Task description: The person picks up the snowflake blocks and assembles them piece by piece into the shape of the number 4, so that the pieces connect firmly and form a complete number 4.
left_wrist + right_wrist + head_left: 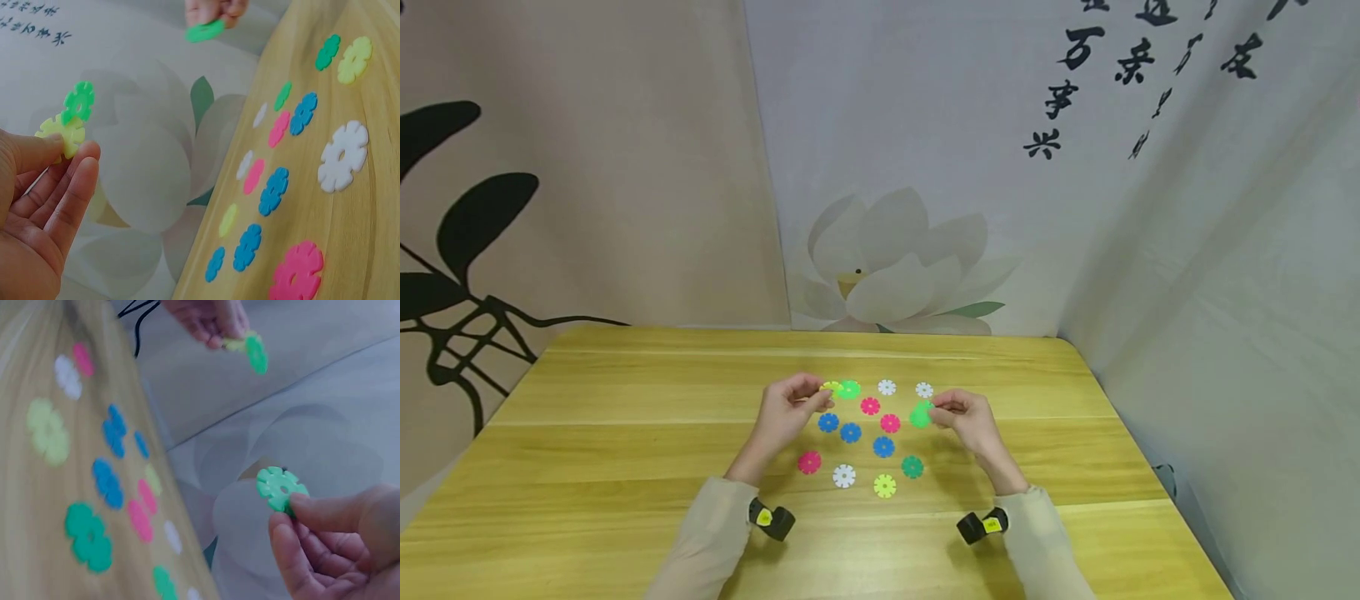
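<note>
My left hand [784,410] pinches a yellow snowflake disc [75,134] between thumb and fingers. A light green snowflake disc [79,100] is joined to its edge, slotted in at an angle. My right hand [968,423] pinches a separate green snowflake disc [272,485] by its rim, between thumb and index finger. Both hands are raised over the far half of the table, facing each other with a gap between them. Beneath the right hand lies another green disc [164,584].
Loose notched discs lie flat on the wooden table [625,467]: pink [809,462], blue [883,447], white [844,476], yellow [885,486] and dark green [912,467] among them. Behind the far edge hangs a printed curtain [925,125].
</note>
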`<state>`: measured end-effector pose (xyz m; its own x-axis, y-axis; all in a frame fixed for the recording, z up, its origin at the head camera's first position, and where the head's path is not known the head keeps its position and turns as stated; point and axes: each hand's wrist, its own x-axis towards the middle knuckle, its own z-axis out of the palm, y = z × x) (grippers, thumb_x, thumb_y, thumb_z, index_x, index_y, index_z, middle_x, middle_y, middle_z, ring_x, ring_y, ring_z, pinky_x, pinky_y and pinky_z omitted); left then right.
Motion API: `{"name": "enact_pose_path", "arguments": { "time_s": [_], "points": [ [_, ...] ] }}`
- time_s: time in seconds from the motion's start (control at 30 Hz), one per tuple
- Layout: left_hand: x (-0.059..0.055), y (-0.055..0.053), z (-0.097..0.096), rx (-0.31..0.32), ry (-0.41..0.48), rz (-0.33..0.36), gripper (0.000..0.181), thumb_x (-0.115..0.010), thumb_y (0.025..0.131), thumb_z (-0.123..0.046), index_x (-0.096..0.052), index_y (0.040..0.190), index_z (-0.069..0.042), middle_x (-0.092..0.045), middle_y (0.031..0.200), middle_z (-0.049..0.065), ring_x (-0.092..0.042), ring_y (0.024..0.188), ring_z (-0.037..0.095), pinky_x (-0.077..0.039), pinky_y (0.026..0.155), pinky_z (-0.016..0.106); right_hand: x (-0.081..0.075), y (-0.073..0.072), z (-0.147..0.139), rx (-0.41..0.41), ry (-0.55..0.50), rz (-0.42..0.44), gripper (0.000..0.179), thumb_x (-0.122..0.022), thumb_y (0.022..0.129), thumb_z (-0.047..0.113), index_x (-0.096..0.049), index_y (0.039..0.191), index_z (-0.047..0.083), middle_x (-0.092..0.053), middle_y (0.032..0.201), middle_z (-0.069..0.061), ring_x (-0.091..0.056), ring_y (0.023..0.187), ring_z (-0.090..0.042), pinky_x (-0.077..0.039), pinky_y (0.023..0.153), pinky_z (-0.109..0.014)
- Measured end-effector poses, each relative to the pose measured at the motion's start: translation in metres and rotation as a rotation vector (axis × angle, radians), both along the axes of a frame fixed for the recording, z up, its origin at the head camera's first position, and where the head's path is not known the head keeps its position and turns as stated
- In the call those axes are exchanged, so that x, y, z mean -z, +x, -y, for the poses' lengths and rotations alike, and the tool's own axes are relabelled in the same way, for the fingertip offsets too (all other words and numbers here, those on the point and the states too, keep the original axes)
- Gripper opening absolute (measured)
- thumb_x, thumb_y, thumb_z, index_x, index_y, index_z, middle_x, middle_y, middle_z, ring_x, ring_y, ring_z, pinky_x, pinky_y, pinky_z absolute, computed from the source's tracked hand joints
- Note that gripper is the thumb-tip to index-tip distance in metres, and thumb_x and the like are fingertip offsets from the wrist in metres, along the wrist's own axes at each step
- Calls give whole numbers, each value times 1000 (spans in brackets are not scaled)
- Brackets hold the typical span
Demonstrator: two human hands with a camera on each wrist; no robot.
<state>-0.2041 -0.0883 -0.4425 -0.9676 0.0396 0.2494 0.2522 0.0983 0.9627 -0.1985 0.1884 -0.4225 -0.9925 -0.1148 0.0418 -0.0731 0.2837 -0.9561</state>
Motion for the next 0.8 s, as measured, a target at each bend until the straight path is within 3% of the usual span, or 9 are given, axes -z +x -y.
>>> {"name": "enact_pose_path", "arguments": {
  "time_s": [0.17, 0.33, 0.43, 0.63, 0.8],
  "points": [
    [-3, 2, -5, 7, -9, 0, 5, -62, 85, 7, -62, 90, 10, -66, 84, 22, -67, 68, 12, -60, 66, 30, -20, 10, 18, 12, 1, -144, 8, -63, 83, -9, -63, 89, -13, -63, 82, -21, -61, 71, -18, -56, 65, -23],
    [-4, 4, -8, 33, -3, -4, 5, -62, 86, 6, -62, 90, 9, -66, 84, 22, -68, 69, 15, -58, 70, 43, -22, 13, 33, -20, -42, -314, 5, -63, 81, -13, -61, 84, -15, -61, 81, -24, -61, 69, -18, -53, 59, -18],
    [-5, 5, -8, 51, 1, -8, 6, -62, 86, 5, -62, 91, 9, -66, 86, 25, -68, 71, 16, -58, 71, 43, -22, 13, 40, -37, -63, -382, 5, -63, 80, -14, -60, 83, -15, -61, 79, -26, -61, 66, -22, -52, 56, -16],
    [-7, 6, -9, 72, 4, -21, 7, -62, 87, 4, -62, 92, 9, -64, 89, 30, -68, 72, 18, -60, 68, 31, -23, 13, 51, -48, -115, -386, 6, -64, 79, -15, -60, 84, -15, -61, 78, -26, -60, 62, -21, -52, 55, -17],
    [-10, 7, -11, 88, 9, -44, 9, -62, 87, 3, -62, 93, 10, -65, 88, 26, -69, 73, 19, -59, 69, 36, -25, 14, 56, -48, -132, -366, 6, -62, 81, -14, -59, 85, -16, -62, 80, -28, -61, 65, -32, -57, 60, -24]
  ]
}}
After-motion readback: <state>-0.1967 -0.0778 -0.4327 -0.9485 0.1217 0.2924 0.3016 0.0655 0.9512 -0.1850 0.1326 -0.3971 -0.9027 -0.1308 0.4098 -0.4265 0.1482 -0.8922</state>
